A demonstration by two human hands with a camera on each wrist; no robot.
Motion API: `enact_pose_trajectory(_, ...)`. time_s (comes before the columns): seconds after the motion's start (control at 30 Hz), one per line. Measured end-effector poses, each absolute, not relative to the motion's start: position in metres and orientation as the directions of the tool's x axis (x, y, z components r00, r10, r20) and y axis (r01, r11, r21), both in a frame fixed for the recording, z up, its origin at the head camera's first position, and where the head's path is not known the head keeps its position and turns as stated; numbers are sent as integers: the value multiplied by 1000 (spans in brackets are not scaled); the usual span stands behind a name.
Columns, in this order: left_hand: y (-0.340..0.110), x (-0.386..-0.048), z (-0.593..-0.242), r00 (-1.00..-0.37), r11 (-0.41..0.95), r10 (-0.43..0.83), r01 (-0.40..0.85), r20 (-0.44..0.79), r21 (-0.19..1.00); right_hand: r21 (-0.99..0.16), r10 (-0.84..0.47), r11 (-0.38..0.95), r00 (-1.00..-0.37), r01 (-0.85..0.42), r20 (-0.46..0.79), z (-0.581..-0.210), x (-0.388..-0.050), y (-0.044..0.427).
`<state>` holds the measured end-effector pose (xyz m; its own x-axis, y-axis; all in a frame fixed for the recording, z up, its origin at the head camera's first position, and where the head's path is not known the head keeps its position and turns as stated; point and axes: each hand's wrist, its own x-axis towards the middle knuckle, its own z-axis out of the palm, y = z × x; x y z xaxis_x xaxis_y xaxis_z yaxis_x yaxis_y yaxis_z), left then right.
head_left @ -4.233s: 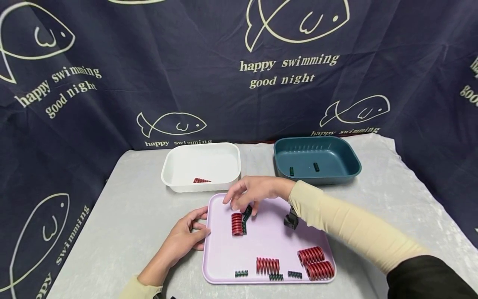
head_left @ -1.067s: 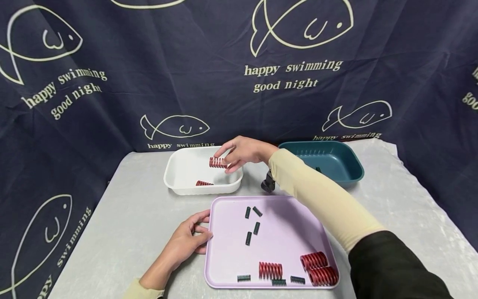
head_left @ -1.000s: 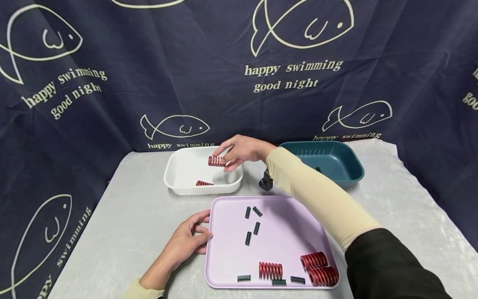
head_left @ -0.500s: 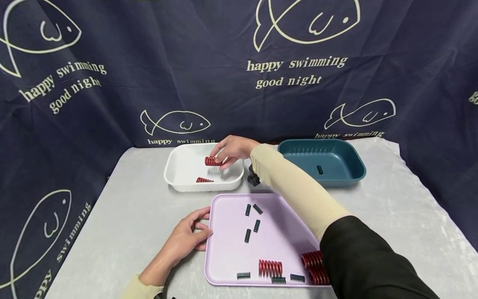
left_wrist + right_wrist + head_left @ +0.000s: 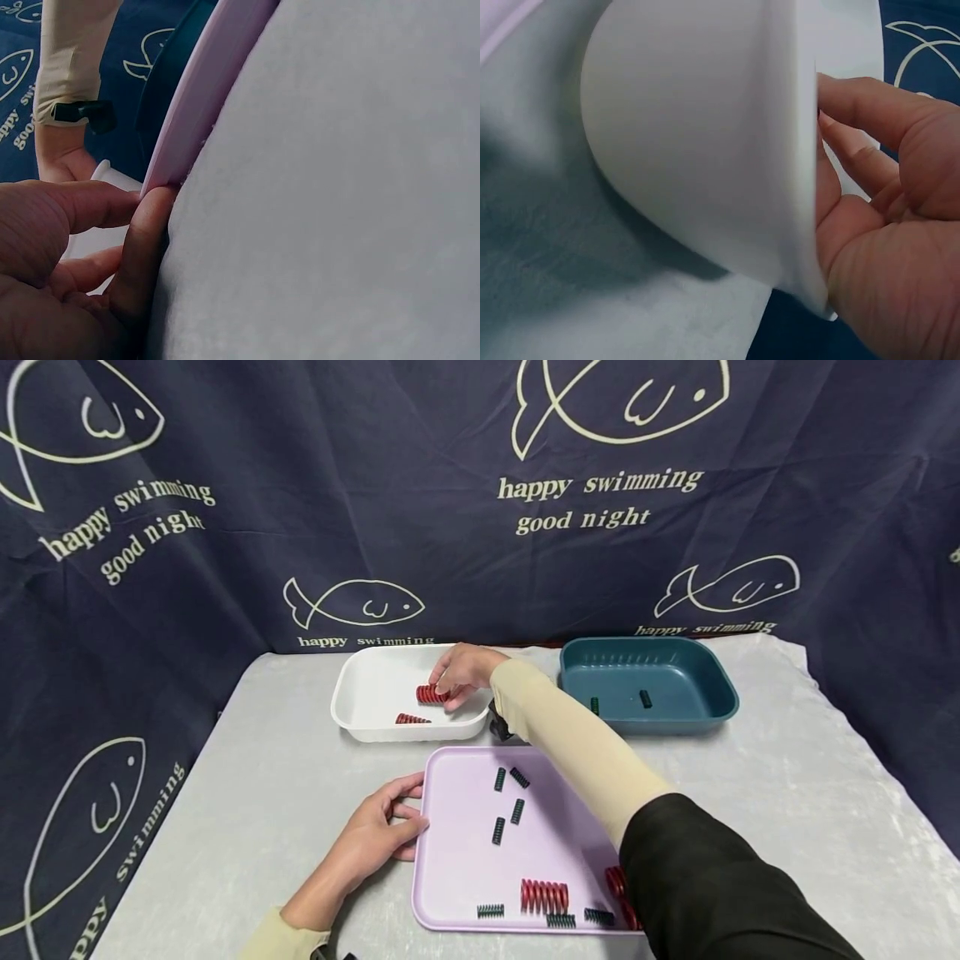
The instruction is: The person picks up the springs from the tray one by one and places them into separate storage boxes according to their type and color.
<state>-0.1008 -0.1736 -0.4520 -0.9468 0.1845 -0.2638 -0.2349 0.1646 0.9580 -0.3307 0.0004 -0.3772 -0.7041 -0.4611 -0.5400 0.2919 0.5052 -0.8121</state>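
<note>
In the head view my right hand [image 5: 467,668] is inside the white bin [image 5: 367,732], its fingers pinching the right end of a red coil spring [image 5: 431,695] low over the bin floor. Another red spring [image 5: 412,719] lies near the bin's front wall. The right wrist view has the bin wall [image 5: 697,120] hiding the fingertips and spring. My left hand [image 5: 375,831] pinches the left rim of the lilac tray [image 5: 450,877]; thumb and finger meet on that rim [image 5: 202,90] in the left wrist view. Several small dark green springs [image 5: 498,831] lie on the tray.
A teal bin [image 5: 675,725] stands at the back right with two small green springs [image 5: 646,699] in it. Along the tray's front lie a large red spring [image 5: 544,896] and more green ones. Other red springs [image 5: 617,883] are partly behind my right sleeve.
My right hand took a red spring off the tray, carried it over the white bin and lowered it inside. The green springs near it now lie spread apart. My left hand stays at the tray rim.
</note>
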Motion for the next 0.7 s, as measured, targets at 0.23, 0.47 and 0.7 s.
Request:
enact_pose_trajectory(0.23,-172,-102,-451,-948,171,187,-228,-258,959,-810,-482,534,-700,242,-527,-364,-329,3)
enact_pose_trajectory(0.47,-172,-100,-449,-948,170,184,-230,-260,958,-832,-526,516,-691,205,-496,-345,-331,27)
enact_pose_trajectory(0.7,-173,-100,-450,-949,182,173,-230,-262,956,-831,-567,539,-670,136,-478,-333,-328,61)
